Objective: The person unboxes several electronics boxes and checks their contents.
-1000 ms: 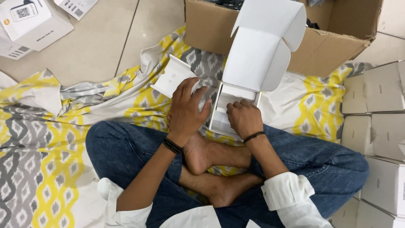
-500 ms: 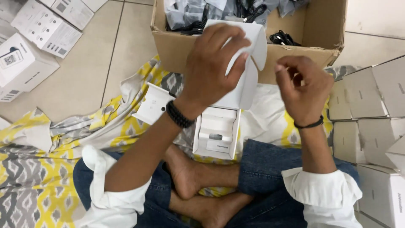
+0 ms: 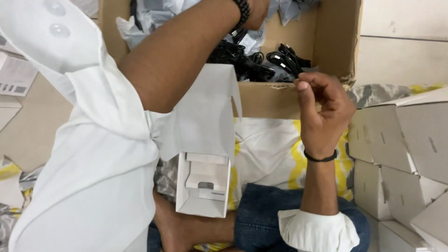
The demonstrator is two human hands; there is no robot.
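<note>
– Tiled floor (image 3: 401, 51) with a yellow-and-grey cloth (image 3: 298, 172) spread over it; the person sits cross-legged there. How far along is it?

– Nearest, at the knees, the small white box (image 3: 203, 186) stands open, lid (image 3: 205, 116) up, its card insert seated. No cable shows in it yet. Folded white boxes (image 3: 401, 140) are stacked at the right.

– And the hands?

– The right hand (image 3: 324, 112) is raised beside the lid, fingers curled, thumb pinched to forefinger, nothing visible in it. The left hand (image 3: 256, 9) is over the cardboard box (image 3: 336, 42), above the black cables (image 3: 284, 58); it is cut off by the frame edge, so I cannot tell its grip.

– Changed from half a second ago?

– Then the left hand held the lid; now it has let go and reached farther, into the cardboard box.
</note>
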